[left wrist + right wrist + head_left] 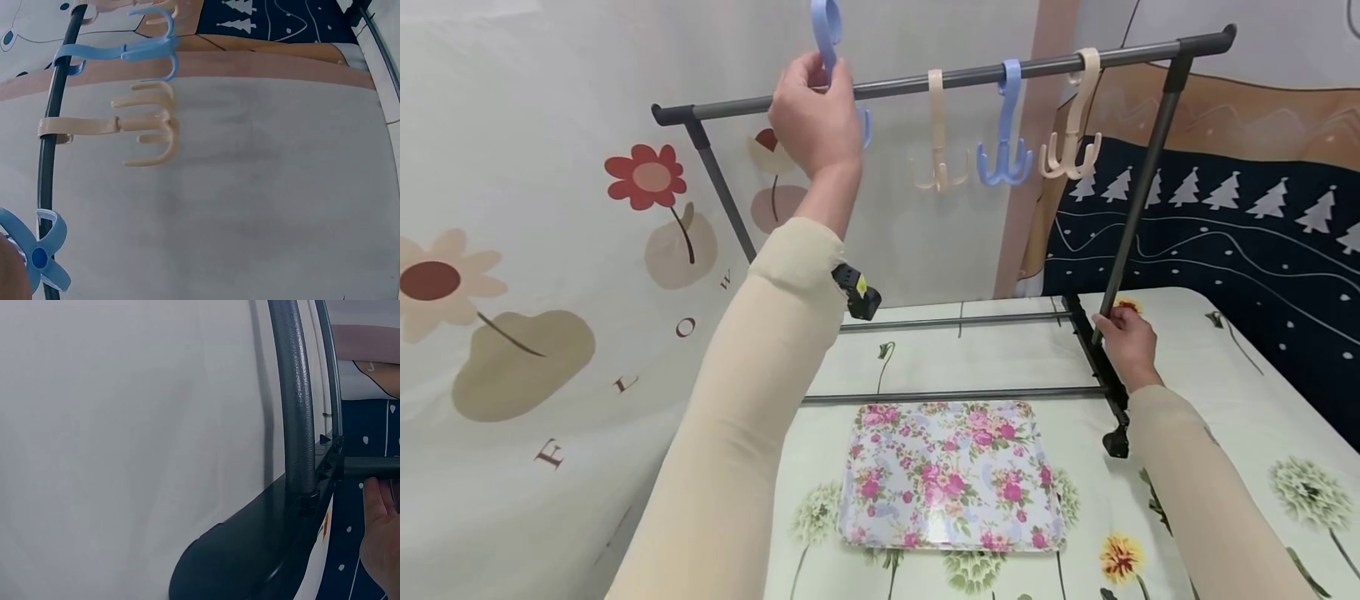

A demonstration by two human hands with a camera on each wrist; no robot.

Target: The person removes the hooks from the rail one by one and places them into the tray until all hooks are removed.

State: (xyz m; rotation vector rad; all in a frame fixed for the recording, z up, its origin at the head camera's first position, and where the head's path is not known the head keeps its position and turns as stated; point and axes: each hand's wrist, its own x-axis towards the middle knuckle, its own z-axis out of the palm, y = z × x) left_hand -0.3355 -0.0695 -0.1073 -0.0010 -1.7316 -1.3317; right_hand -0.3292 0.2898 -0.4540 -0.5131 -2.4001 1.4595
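My left hand (pixel 820 121) is raised at the left part of a grey rack's top rail (pixel 895 86) and pinches a blue swivel hook (pixel 826 29). The hook's curved top sticks up above the rail; in the left wrist view its splayed prongs (pixel 39 257) show beside the rail, part hidden by my hand. Low on the rack's right upright pole (pixel 1142 192), my right hand (pixel 1127 343) grips with thumb and fingers around it. Along the rail to the right hang a beige hook (pixel 937 125), another blue hook (pixel 1006 125) and a second beige hook (pixel 1075 117).
The rack's black foot bar (pixel 1093 350) stands on a flower-print cloth, with two grey crossbars running left. In front lies a floral tray (pixel 951 475). A flower-printed curtain (pixel 535 208) hangs at left; a navy cloth with white trees (pixel 1210 225) is at right.
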